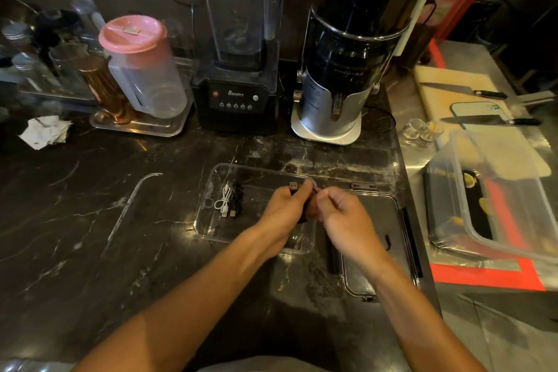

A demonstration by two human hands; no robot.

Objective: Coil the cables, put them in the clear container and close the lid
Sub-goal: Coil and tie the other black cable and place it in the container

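Note:
A clear container sits open on the dark marble counter. Inside it, at the left, lie a coiled white cable and a coiled black cable. My left hand hovers over the container's right half and grips a dark cable whose USB plug sticks up above the fingers. My right hand is closed next to it, pinching the same cable; the coil between the hands is mostly hidden. The clear lid with dark clips lies flat just right of the container.
A blender, a juicer and a pink-lidded jug on a metal tray stand along the back. Crumpled paper lies far left. On the right are a big plastic tub and two knives on a cutting board.

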